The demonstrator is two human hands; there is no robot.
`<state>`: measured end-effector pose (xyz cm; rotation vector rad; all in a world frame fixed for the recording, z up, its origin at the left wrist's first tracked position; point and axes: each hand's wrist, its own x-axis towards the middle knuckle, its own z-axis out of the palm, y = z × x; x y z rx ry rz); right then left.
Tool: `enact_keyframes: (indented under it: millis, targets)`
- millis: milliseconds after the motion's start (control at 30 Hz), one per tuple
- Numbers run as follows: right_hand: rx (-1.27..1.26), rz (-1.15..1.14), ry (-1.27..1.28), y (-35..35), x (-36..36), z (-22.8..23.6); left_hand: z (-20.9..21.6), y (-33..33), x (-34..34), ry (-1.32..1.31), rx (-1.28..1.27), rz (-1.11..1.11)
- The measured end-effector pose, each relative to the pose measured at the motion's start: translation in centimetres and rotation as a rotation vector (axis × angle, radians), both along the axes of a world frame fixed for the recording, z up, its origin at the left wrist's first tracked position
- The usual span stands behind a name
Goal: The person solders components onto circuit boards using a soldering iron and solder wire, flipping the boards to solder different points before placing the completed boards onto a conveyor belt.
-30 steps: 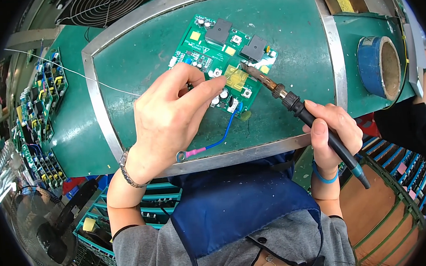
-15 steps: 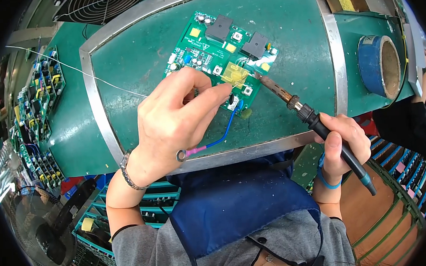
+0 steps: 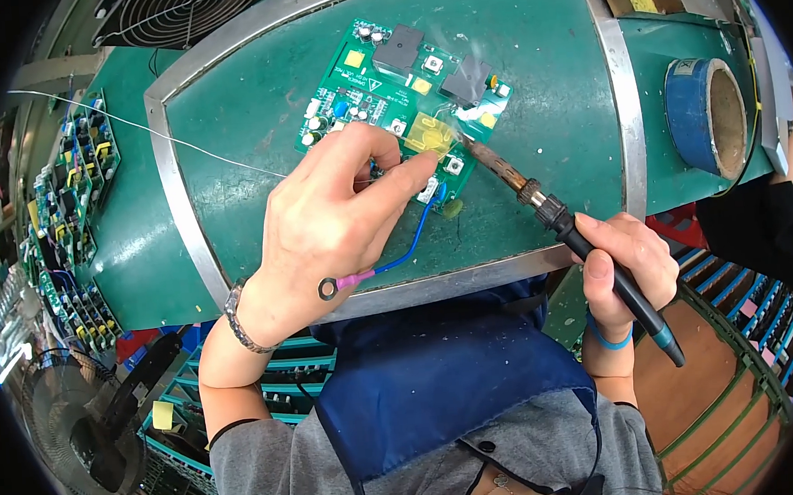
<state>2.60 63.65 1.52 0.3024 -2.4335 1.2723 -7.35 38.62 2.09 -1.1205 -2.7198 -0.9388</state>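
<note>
The soldering iron (image 3: 553,215) has a heat-browned metal barrel and a smooth black cylindrical handle, clasped between the thumb and curled fingers of the right hand (image 3: 629,265). Its long axis slants from lower right to upper left, the tapered tip at the green circuit board (image 3: 405,97), beside glossy yellow tape (image 3: 428,133). The left hand's (image 3: 331,211) thumb and forefinger pinch thin, silvery solder wire (image 3: 214,157). A blue lead (image 3: 419,238) ends in a metal ring.
</note>
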Motion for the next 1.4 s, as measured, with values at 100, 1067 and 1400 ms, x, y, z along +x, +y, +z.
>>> enact_keyframes:
  millis: [100,1067,1400]
  targets:
    - [-0.011,-0.021,0.012,0.4,0.6,0.0,0.4,-0.3,-0.1,0.013,-0.032,0.006]
    - [-0.012,0.017,0.078,-0.7,-0.1,0.0,0.7,-1.0,0.8,0.017,-0.086,0.05]
    - [-0.007,0.061,0.037,-0.6,-0.1,-0.2,0.0,-0.4,0.4,0.083,-0.153,-0.081]
